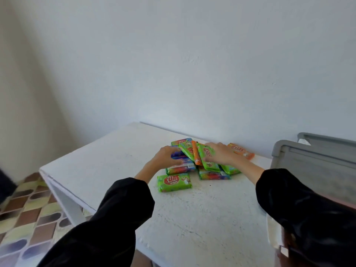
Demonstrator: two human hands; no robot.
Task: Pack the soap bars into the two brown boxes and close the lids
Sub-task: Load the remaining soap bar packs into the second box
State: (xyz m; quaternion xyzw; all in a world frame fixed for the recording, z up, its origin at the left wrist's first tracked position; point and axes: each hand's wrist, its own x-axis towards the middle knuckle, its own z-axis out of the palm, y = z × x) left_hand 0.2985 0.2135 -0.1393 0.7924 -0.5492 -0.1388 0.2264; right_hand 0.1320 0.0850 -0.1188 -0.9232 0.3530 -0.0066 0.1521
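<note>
A loose pile of wrapped soap bars [207,166], green, orange and blue, lies on the white table [115,157] near the wall. One green bar [174,182] lies apart at the pile's near side, and an orange bar [240,150] lies at its far right. My left hand [167,157] grips the blue and green bars on the pile's left side, thumb over their near edge. My right hand [221,154] holds the tilted green and orange bars on the right side. No brown box is in view.
A grey plastic bin [316,160] stands at the table's right edge, close to my right forearm. The table's left edge drops to a patterned tile floor [25,214]. A white wall runs behind the table.
</note>
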